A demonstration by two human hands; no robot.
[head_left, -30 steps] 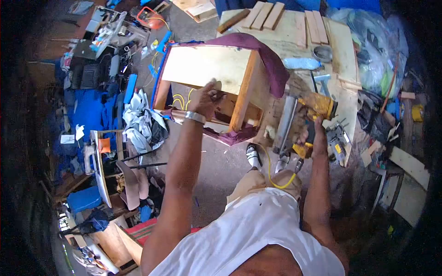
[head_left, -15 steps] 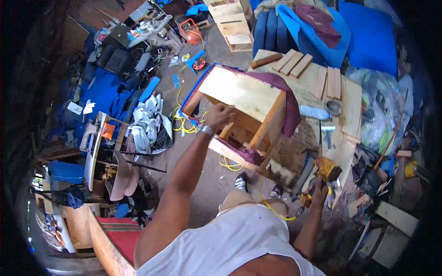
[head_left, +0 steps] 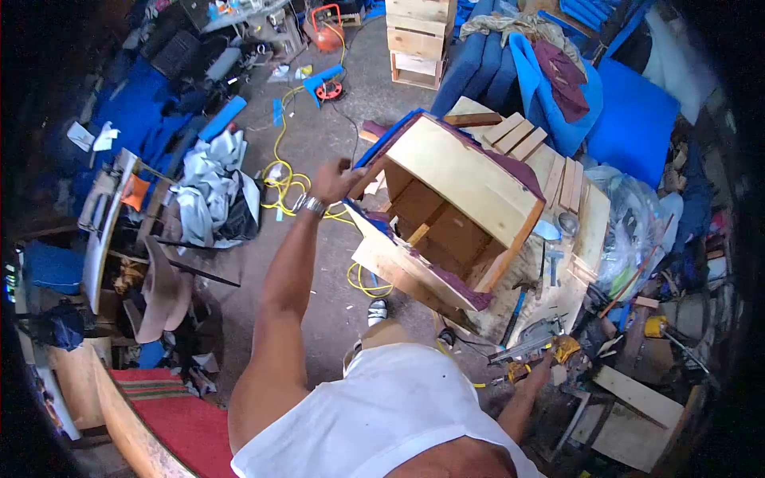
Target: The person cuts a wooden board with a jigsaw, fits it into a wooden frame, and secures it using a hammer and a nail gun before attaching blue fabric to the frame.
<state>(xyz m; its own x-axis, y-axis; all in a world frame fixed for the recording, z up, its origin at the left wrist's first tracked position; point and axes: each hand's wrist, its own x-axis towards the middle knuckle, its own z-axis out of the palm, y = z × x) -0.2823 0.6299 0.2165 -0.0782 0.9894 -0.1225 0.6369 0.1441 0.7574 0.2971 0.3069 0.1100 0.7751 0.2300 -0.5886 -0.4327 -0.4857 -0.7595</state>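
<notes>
A pale wooden box frame [head_left: 470, 179], open on the side facing me, rests tilted on the work surface, with blue padding and maroon cloth along its edges. My left hand [head_left: 335, 182], with a watch on the wrist, has its fingers curled at the frame's left padded edge. Low on the right, my right hand [head_left: 535, 378] is closed at a yellow power tool [head_left: 564, 348]; its fingers are partly hidden. A hammer [head_left: 516, 309] with a blue handle lies between the tool and the frame.
Wooden slats [head_left: 518, 137] and a round tin [head_left: 568, 223] lie on the plywood top behind the frame. A yellow cord [head_left: 280, 179] loops over the floor. Grey cloth [head_left: 209, 187] is heaped at left, clear plastic bags [head_left: 625, 231] at right. Stacked wooden boxes [head_left: 416, 40] stand behind.
My left hand has moved from over the frame's open side to its left edge. The frame appears turned and shifted in view. My right hand has lowered with the yellow power tool.
</notes>
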